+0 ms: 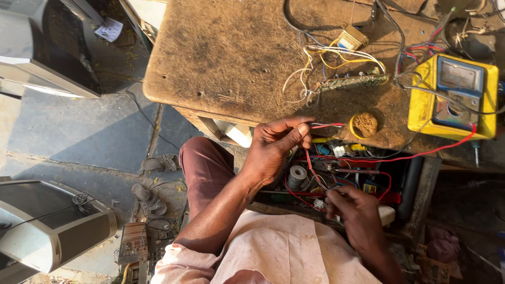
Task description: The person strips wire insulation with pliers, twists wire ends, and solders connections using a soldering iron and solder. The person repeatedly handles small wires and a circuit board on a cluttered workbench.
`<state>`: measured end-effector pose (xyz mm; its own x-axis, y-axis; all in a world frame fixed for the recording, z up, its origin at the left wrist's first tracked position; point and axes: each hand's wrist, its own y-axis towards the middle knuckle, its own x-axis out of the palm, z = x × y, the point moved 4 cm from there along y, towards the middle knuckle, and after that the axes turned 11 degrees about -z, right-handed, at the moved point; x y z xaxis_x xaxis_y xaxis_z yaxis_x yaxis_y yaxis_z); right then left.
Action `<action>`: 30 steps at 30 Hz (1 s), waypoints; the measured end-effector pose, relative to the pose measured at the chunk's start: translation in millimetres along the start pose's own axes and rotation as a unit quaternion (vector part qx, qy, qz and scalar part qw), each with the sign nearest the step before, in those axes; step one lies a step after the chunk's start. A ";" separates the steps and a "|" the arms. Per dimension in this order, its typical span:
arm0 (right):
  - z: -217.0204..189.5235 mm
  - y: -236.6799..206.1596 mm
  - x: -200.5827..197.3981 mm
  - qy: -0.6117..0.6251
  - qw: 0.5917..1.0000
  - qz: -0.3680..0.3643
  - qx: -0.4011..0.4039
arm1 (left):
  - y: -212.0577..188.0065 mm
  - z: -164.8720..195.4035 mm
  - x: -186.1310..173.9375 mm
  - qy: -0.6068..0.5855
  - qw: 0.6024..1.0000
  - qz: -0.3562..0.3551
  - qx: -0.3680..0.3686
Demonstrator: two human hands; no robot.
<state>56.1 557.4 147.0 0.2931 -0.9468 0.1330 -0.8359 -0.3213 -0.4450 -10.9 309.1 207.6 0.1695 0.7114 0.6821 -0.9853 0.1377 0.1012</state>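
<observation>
Fingers (294, 131) of the left hand (271, 152) are pressed together at the tips, pinching the end of a thin red and white wire pair (327, 125) just over the near edge of the workbench (221, 58). From there the red wire (310, 171) drops to the right hand (357, 213), whose fingers curl closed around a small white connector (319, 203) near the person's lap.

Below the hands an open drawer (342, 173) is crammed with tools, a spool of grey solder wire (298, 175) and loose red leads. The workbench is a worn, stained wooden top with rounded corners. On it lie a long green circuit board (350, 81) with yellow and white wires fanning out, a small yellow transformer (351, 38) behind it, a round yellow-rimmed tin (364, 124) filled with brown paste near the front edge, and a yellow analogue multimeter (455, 97) at the right, with a red lead running away from it.

Dark grey stone slabs make up the floor (79, 131), dusty and in strong sunlight. Two sandals (152, 184) lie beside the person's maroon trouser leg. Grey television casings (47, 223) stand at the lower left and upper left, and a bare brown circuit board (132, 243) rests on the ground. A crumpled white paper slip (109, 29) lies at the top left; its print is too small to tell.
</observation>
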 end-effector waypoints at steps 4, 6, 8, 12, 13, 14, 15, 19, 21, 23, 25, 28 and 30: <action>1.7 -2.5 5.2 -0.020 0.999 -0.009 0.026 | -2.8 4.0 6.9 0.047 0.999 -0.008 0.021; 3.2 -3.2 5.0 -0.025 0.999 -0.023 0.039 | -3.7 6.2 7.1 0.057 0.998 -0.014 0.018; 6.0 -1.3 5.4 -0.033 0.997 -0.041 0.047 | -2.9 7.2 6.1 0.072 0.997 -0.007 0.014; 15.6 -1.0 3.9 -0.037 0.994 -0.068 0.081 | 0.9 3.1 5.1 0.091 0.996 0.017 0.002; 18.2 -0.5 3.1 -0.033 0.992 -0.070 0.095 | 2.1 1.3 5.5 0.092 0.996 0.017 -0.002; 19.8 0.2 2.4 -0.035 0.992 -0.071 0.100 | 2.8 -0.9 5.5 0.092 0.995 0.026 -0.008; 21.7 0.2 2.2 -0.036 0.991 -0.071 0.106 | 2.6 -3.6 5.9 0.093 0.995 0.035 -0.016; 25.5 3.8 3.4 -0.066 0.988 -0.064 0.123 | 2.8 -8.4 7.9 0.066 0.997 0.043 -0.016; 25.0 5.5 4.9 -0.083 0.988 -0.061 0.118 | 2.8 -7.1 10.2 0.050 0.999 0.020 -0.004; 23.5 7.3 6.1 -0.093 0.987 -0.058 0.114 | 2.7 -5.1 11.7 0.052 0.999 0.012 -0.004; 22.1 8.4 6.7 -0.097 0.987 -0.053 0.114 | 2.2 -3.5 12.7 0.071 0.997 0.022 -0.018; 20.2 10.6 8.7 -0.102 0.988 -0.042 0.107 | 0.1 0.1 18.1 0.091 0.996 0.009 -0.014; 19.1 12.0 9.3 -0.107 0.988 -0.043 0.103 | -0.9 3.5 20.5 0.101 0.995 -0.005 0.003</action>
<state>57.6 545.1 125.9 0.4685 -0.8835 -0.0030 -0.6980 -0.3681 -0.6142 -6.6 321.2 224.1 0.1786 0.8341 0.5218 -0.9837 0.1405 0.1121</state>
